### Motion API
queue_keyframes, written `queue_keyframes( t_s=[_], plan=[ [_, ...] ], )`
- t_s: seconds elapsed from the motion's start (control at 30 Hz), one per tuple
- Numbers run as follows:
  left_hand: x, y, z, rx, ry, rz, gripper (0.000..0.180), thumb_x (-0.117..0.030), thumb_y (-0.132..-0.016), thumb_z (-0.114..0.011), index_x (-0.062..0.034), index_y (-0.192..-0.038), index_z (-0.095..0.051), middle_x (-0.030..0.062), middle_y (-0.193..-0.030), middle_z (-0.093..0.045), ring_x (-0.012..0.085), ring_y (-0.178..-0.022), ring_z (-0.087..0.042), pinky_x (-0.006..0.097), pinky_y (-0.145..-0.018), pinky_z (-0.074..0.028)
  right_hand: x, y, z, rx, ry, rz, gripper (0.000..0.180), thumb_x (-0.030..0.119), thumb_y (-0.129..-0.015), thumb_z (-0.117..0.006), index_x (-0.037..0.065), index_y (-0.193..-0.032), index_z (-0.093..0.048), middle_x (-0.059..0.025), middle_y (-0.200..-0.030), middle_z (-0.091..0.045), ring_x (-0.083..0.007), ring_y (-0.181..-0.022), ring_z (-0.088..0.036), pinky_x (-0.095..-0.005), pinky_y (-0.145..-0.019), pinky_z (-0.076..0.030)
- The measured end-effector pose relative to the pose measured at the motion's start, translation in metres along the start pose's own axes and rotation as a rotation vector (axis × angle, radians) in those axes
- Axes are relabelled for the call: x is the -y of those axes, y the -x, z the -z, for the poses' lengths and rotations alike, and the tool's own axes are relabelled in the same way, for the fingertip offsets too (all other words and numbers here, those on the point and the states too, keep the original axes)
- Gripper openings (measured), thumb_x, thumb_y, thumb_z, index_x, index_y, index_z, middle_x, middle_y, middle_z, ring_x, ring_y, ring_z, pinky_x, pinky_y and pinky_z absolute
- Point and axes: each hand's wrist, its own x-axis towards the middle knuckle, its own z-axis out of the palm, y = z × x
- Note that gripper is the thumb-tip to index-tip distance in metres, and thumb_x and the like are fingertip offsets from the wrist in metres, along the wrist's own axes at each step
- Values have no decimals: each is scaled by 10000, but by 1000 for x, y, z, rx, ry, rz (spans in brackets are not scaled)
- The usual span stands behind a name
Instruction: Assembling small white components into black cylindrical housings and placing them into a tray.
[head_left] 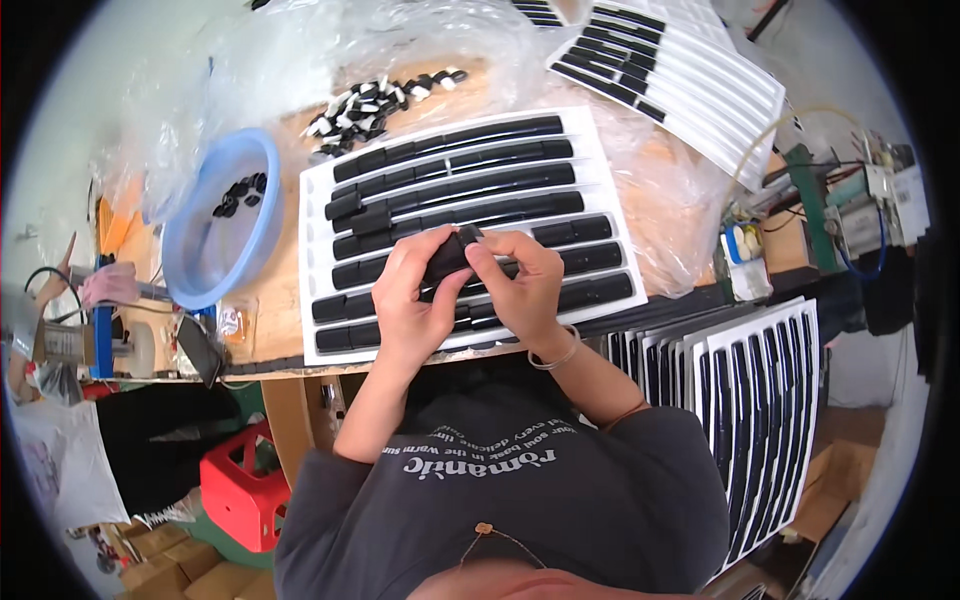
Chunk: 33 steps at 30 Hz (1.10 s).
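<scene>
In the middle, above the near part of a white tray [312, 225], my left hand [410, 295] and my right hand [522, 285] come together. Between their fingers is a black plastic piece [447, 258]. The left fingers wrap round its body, while the right thumb and forefinger pinch a small black part [469, 234] at its upper end. My fingers cover much of both, so I cannot tell whether they are joined. Long black tube-like pieces [480, 152] lie in rows in the tray, and some near rows are partly hidden under my hands.
Left of the tray stands a blue basin [178, 275] with small black parts [240, 193]. Behind the tray lies a pile of small black and white pieces [362, 112], near clear plastic sheeting [430, 45]. Filled trays [765, 430] stack at lower right; another tray [715, 85] lies far right. A red stool [240, 490] stands lower left.
</scene>
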Motion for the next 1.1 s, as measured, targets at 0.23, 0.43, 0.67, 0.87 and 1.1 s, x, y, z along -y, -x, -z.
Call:
queue_keyframes(
  t_s=[0.23, 0.43, 0.67, 0.87, 1.1],
  plan=[
    [7, 8, 18, 115, -99, -97, 483, 36, -618, -753, -26, -1080, -623, 127, -979, -647, 274, -868, -612, 327, -747, -496, -6, -15, 1, 187, -564, -531, 364, 365, -1016, -326, 59, -1193, -414, -184, -1113, -625, -175, -929, -611, -285, -854, -447],
    [11, 12, 22, 232, -211, -298, 470, -92, -577, -765, -11, -1022, -635, 75, -1022, -653, 252, -910, -563, 384, -756, -370, 4, -7, -6, 464, -462, -728, 393, 333, -1015, -308, 37, -1200, -489, -106, -1035, -609, -145, -960, -589, -266, -828, -449],
    [26, 29, 20, 249, -72, -322, 468, -85, -567, -763, 6, -1012, -649, 106, -947, -646, 279, -889, -582, 381, -784, -397, -31, 25, -7, 411, -473, -667, 379, 322, -1034, -240, 67, -1088, -515, -4, -1014, -520, -105, -915, -491, -229, -868, -363],
    [50, 7, -18, 286, -221, -110, 444, -47, -651, -736, -71, -1070, -591, 76, -1025, -569, 272, -963, -513, 385, -793, -366, -31, -28, 39, 126, -131, -428, 495, 439, -1011, -250, 58, -1303, -368, -138, -1174, -568, -215, -1054, -578, -345, -893, -456],
    [82, -12, -91, 491, -486, -124, 380, -177, -638, -781, -88, -986, -655, 65, -944, -560, 276, -936, -489, 399, -771, -400, -9, -75, 78, 48, -205, -169, 315, 264, -1008, -337, 24, -1141, -492, -137, -1029, -607, -199, -964, -592, -284, -780, -469]
  ],
)
